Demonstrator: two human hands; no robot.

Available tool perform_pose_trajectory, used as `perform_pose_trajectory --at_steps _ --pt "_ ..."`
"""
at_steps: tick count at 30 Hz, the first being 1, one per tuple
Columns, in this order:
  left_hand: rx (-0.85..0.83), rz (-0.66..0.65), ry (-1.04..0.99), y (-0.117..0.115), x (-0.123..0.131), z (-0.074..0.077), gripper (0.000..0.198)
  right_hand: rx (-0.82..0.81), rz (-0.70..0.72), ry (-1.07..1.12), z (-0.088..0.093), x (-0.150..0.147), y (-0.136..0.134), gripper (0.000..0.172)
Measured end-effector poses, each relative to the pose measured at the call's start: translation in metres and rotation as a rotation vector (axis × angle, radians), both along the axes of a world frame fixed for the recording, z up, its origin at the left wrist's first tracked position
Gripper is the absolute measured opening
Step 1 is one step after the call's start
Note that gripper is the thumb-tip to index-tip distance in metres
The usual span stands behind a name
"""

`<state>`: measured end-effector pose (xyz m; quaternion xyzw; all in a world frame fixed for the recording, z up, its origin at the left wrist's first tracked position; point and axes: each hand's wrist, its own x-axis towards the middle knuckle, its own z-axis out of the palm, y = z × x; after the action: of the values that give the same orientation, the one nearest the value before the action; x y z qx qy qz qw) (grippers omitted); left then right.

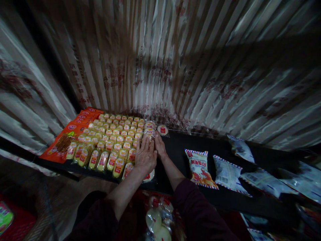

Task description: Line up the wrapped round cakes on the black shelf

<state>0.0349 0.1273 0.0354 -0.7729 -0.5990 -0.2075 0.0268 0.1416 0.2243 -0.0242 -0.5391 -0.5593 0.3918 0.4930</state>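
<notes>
Rows of small wrapped yellow snack packets [110,140] lie tightly packed on a dark shelf [175,150]. My left hand [145,154] lies flat, fingers stretched out, on the right end of these rows. My right hand [159,144] rests beside it at the rows' right edge, fingers extended toward the packets. One round wrapped cake [163,130] lies just beyond my right fingertips. Another round packet [149,176] peeks out under my left wrist.
Orange flat packs [72,129] lie at the shelf's left end. A red-and-white snack bag [200,168] and several pale bags [229,174] lie to the right. A bag of round cakes [157,221] sits below the shelf. A striped curtain [175,67] hangs behind.
</notes>
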Motion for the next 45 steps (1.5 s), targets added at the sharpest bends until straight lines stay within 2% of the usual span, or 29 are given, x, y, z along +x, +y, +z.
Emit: perform_pose_trajectory --at_steps 9,20,30,37,41,45 --pt "-0.019 -0.007 0.003 -0.005 -0.007 -0.016 0.051 -0.012 -0.051 -0.024 -0.007 -0.012 0.007 0.072" --pt "0.030 0.011 -0.008 -0.006 -0.010 -0.013 0.052 -0.002 -0.083 -0.037 0.000 -0.013 0.009 0.074" --pt "0.017 0.008 -0.022 -0.003 -0.014 -0.018 0.049 0.020 -0.075 0.038 -0.016 -0.014 0.021 0.062" --pt "0.049 0.009 -0.035 -0.001 -0.012 -0.021 0.050 0.036 -0.098 0.055 -0.011 -0.011 0.021 0.068" --pt "0.024 0.006 -0.033 -0.001 -0.012 -0.020 0.049 0.006 -0.068 0.036 -0.010 -0.011 0.024 0.068" --pt "0.024 -0.001 -0.028 -0.003 -0.013 -0.017 0.050 0.011 -0.103 0.049 -0.004 -0.009 0.018 0.067"
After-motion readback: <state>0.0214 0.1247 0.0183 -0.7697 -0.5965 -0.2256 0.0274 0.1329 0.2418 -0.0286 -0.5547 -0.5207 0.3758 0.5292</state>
